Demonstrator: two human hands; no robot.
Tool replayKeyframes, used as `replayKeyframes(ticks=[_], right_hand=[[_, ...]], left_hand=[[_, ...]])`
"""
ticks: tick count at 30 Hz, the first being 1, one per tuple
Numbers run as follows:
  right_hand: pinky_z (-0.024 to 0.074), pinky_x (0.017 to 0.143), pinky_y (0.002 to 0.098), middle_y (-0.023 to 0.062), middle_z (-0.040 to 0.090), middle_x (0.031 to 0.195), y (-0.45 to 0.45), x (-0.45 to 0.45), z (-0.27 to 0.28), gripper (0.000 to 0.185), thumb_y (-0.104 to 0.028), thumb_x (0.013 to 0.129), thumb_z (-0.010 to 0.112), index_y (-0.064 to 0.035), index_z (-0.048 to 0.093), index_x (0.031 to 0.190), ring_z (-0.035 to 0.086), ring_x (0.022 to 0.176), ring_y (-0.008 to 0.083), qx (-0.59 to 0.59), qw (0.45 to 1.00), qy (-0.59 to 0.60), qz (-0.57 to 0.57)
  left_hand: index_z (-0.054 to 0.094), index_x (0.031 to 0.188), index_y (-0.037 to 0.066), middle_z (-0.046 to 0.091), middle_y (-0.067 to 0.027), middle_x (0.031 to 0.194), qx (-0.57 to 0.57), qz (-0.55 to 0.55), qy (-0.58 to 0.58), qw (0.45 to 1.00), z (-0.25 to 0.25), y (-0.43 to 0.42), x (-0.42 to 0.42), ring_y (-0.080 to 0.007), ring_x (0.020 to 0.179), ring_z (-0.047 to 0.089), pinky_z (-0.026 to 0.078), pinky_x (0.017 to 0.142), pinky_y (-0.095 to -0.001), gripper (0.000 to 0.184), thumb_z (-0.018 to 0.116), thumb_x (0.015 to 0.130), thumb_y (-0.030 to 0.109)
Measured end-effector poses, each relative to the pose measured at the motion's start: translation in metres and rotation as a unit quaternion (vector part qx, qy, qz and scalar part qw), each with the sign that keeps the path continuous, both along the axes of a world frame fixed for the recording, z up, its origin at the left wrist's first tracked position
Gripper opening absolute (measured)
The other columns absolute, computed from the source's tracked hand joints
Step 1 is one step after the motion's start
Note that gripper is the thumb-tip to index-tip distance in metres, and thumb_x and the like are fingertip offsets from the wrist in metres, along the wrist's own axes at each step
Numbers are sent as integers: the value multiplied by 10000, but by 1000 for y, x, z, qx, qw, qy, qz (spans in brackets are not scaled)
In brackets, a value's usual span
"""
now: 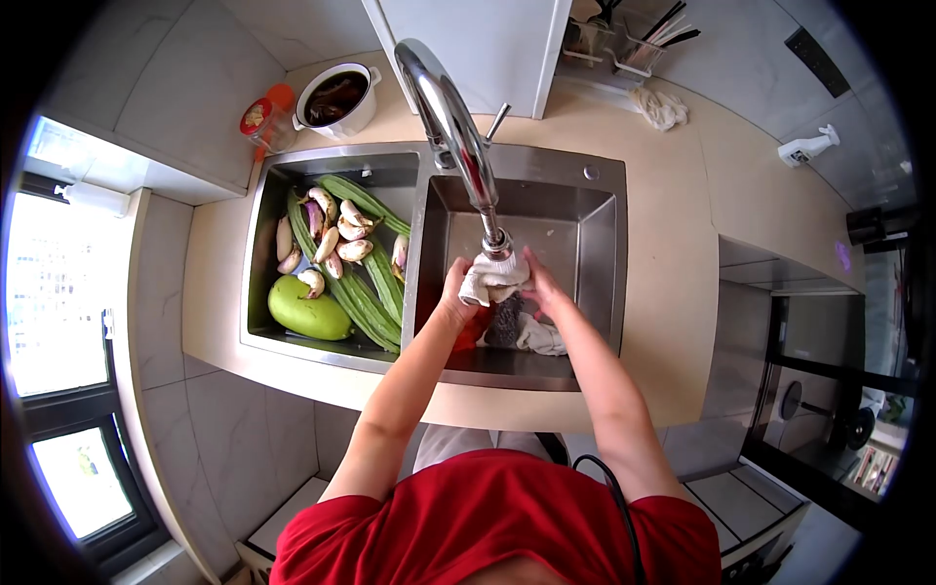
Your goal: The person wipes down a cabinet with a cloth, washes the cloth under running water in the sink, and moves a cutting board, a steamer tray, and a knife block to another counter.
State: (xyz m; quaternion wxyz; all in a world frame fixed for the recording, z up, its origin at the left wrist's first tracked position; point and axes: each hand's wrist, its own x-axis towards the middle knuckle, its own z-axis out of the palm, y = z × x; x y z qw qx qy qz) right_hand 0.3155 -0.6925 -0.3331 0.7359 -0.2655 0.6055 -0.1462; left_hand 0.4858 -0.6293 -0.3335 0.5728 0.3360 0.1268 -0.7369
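Note:
My left hand (pixel 456 290) and my right hand (pixel 542 284) are in the right basin of the steel sink (pixel 606 253), right under the faucet (pixel 466 127). Between them is a wet, whitish cloth (pixel 490 281), gripped from both sides and bunched up just below the spout. The faucet head partly covers the cloth, and some fingers are hidden behind it. Lower in the basin, below my hands, are a red item (pixel 472 333) that I cannot make out, a dark mesh-like scrubber (pixel 504 324) and a second whitish cloth (pixel 542 337).
The left basin holds long ridged green gourds (pixel 363 304), a round green gourd (pixel 308 308) and several purple-and-white bulbs (pixel 353 250). Behind it stand a white pot (pixel 338 101) with dark contents and a red-lidded jar (pixel 265 124). A crumpled cloth (pixel 660 108) lies on the back-right counter.

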Motion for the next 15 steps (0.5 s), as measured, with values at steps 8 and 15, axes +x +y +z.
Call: replayKeyframes(ticks=[8,15], right_hand=[[469,767,296,49,599,1000,24,37,6,453,-338,821,700,-85,540,1160,570,885,116,-265,958,-94,-61],[472,745,439,155,603,914,20,80,17,325,-76,709,684,-62,547,1004,577,867,381,-530,828,183,-12]], left_hand=[[534,1135,77,628,-113,1036,12,18,-201,979,-7,5,3,-251,898,636,547,785,-412,265,557,927,241],[373,1334,80,524,-125,1242,0,67,-120,991,23,-4,-36,-243,1125,531,453,956,-394,337,348,1003,140]])
